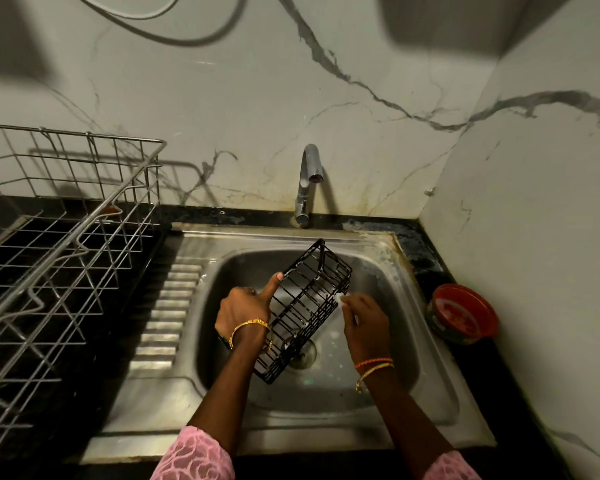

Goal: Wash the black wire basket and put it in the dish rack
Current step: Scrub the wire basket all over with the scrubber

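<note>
Over the steel sink (426,372), the left hand (243,311) holds the black wire basket (305,313) tilted, its grip curled round one long side, thumb up, while the right hand (364,323) pinches something white and sudsy against the opposite side; judged light, rigid, soap-slick, best held by the rim wires.
</note>
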Demonstrator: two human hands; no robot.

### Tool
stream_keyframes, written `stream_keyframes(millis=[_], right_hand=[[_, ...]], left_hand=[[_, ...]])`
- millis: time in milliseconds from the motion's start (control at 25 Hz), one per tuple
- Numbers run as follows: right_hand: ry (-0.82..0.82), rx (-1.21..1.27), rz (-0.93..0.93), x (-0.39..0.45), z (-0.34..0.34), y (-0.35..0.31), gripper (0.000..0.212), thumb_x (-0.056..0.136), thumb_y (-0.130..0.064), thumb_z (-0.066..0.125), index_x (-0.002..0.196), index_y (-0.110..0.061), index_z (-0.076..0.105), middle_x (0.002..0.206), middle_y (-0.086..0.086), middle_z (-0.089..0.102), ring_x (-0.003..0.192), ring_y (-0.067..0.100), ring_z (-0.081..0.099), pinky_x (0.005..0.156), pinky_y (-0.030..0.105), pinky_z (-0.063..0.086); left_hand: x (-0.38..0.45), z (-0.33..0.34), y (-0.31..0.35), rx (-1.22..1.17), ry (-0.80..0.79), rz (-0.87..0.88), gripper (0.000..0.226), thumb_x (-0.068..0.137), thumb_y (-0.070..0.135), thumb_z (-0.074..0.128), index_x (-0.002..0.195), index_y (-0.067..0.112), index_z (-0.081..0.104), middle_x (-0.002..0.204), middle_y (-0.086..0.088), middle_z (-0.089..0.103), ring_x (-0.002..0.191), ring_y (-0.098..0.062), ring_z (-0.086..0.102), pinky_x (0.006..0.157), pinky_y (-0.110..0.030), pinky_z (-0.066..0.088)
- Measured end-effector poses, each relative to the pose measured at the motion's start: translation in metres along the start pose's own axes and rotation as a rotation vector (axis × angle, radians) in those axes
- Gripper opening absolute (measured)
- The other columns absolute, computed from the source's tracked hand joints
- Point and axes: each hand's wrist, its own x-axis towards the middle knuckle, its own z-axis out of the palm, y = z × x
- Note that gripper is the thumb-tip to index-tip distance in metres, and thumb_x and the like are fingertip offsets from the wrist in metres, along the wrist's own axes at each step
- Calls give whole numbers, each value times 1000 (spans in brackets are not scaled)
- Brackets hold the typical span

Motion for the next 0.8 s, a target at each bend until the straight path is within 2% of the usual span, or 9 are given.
stream_keyframes(millis=[120, 240, 320, 440, 560, 680, 800], right_hand=[[86, 93, 14, 27, -2, -16, 13, 86, 2, 58, 96, 4, 66, 94, 18, 64, 83, 23, 61, 74, 32, 55], [9, 54, -57, 65, 4, -33, 16, 87, 1, 56, 99, 4, 66, 98, 15, 62, 88, 16, 56, 80, 22, 47], [-76, -2, -97, 81, 15, -38, 14, 85, 1, 58, 94, 2, 69, 95, 14, 63, 85, 19, 57, 80, 27, 50], [-93, -86, -110, 77, 23, -32, 13, 84, 0, 59, 91, -2, 69, 93, 13, 63, 87, 23, 58, 81, 32, 50], [-51, -88, -114, 53, 13, -15, 13, 85, 2, 56, 91, 0, 67, 90, 14, 63, 86, 23, 57, 78, 31, 51], [-77, -80, -127, 43, 7, -8, 14, 85, 3, 54, 89, 3, 67, 85, 17, 63, 81, 27, 58, 73, 35, 52], [-121, -140, -132, 64, 16, -19, 15, 84, 4, 56, 91, 1, 69, 91, 17, 64, 87, 29, 58, 81, 35, 49]], left_hand=[[-2, 0, 1, 13, 10, 19, 75, 62, 87, 50, 54, 13, 60, 65, -6, 61, 65, -27, 56, 57, -26, 36], [-4, -1, 3, 16, 3, 46, 75, 63, 87, 49, 50, 13, 55, 61, -6, 61, 62, -27, 57, 54, -25, 36], [-7, -1, 5, 20, 9, 51, 76, 63, 87, 49, 48, 13, 54, 57, -5, 59, 59, -25, 57, 51, -25, 34], [-7, -4, 6, 10, 30, 45, 75, 63, 86, 51, 49, 13, 54, 54, -4, 56, 53, -22, 51, 49, -24, 31], [0, -2, 2, 2, 35, 41, 76, 61, 88, 50, 50, 13, 54, 59, -6, 60, 60, -27, 57, 54, -26, 36], [3, 3, -3, 35, 45, 52, 79, 59, 91, 45, 52, 13, 56, 68, -10, 66, 69, -31, 63, 56, -27, 39], [-5, 9, -1, 56, 25, 76, 77, 63, 89, 45, 51, 13, 55, 68, -10, 67, 69, -31, 64, 56, -28, 40]])
